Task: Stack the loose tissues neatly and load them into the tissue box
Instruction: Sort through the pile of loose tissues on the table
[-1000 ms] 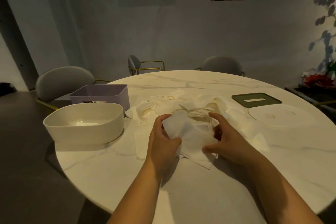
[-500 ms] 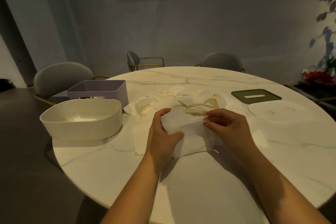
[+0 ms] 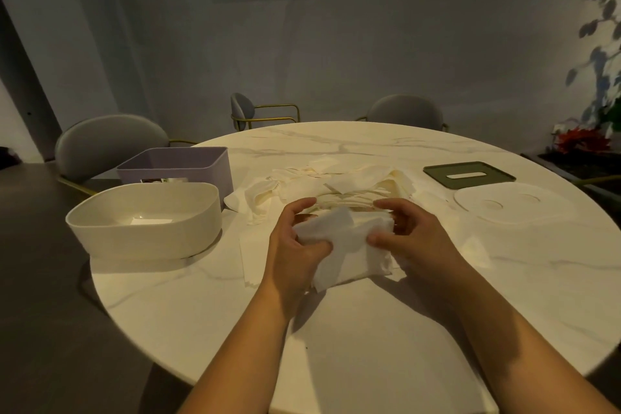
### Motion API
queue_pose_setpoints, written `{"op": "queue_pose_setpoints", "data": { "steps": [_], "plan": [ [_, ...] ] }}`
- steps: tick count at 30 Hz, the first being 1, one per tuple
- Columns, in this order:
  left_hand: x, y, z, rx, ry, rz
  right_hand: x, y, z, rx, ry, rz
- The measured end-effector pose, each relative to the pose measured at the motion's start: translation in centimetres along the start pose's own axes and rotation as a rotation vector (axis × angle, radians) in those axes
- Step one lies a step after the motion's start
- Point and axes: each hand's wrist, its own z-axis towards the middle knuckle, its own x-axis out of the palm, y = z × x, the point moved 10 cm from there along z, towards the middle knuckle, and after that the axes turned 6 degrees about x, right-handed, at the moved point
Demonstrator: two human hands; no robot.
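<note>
A small stack of white tissues [image 3: 346, 247] is lifted slightly above the round marble table [image 3: 353, 329]. My left hand [image 3: 295, 252] grips its left side and my right hand [image 3: 413, 239] grips its right side, thumbs on top. Behind them a loose pile of tissues [image 3: 339, 188] is spread over the table's middle. A cream oval tissue box [image 3: 144, 228] stands open at the left, with a purple box [image 3: 178, 166] just behind it. A dark green slotted lid [image 3: 468, 174] and a white oval lid [image 3: 504, 207] lie at the right.
Single tissues lie flat on the table left of my hands [image 3: 250, 259] and to the right [image 3: 473, 249]. Grey chairs [image 3: 107, 144] stand round the far side. A planter with red flowers [image 3: 581, 141] is at the far right.
Both hands have gathered the tissue stack tighter and raised it a little off the table. My right hand shifted from on top of the stack to gripping its right side.
</note>
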Motion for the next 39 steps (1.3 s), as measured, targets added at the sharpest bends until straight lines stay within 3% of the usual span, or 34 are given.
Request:
{"op": "queue_pose_setpoints", "data": {
  "steps": [5,8,11,17,23,27,33,39],
  "plan": [
    [0.2,-0.5,-0.2,-0.015,-0.029,-0.083,0.8,-0.5,-0.1,0.049,0.069,0.009],
    [0.2,-0.3,-0.5,-0.082,-0.072,-0.159,1.2,-0.4,0.0,0.039,0.082,-0.159],
    [0.0,0.3,-0.8,-0.142,-0.108,-0.239,1.0,-0.8,0.1,0.07,0.073,-0.172],
    [-0.6,0.6,-0.9,-0.139,-0.17,-0.22,1.3,-1.7,0.0,0.14,0.119,-0.182],
    [-4.7,-0.5,-1.4,-0.063,-0.487,-0.134,0.6,-2.2,0.2,0.183,0.064,-0.1],
    [-5.6,1.2,-1.9,-0.19,-0.643,-0.367,-0.1,-3.6,0.9,0.275,0.024,0.037],
    [-2.1,2.4,-1.8,-0.382,-0.548,-0.796,-0.6,-4.5,1.7,0.284,-0.021,0.062],
    [2.3,1.0,-0.6,-0.346,-0.385,-0.654,-0.3,-3.7,1.4,0.217,-0.009,0.023]
  ]
}}
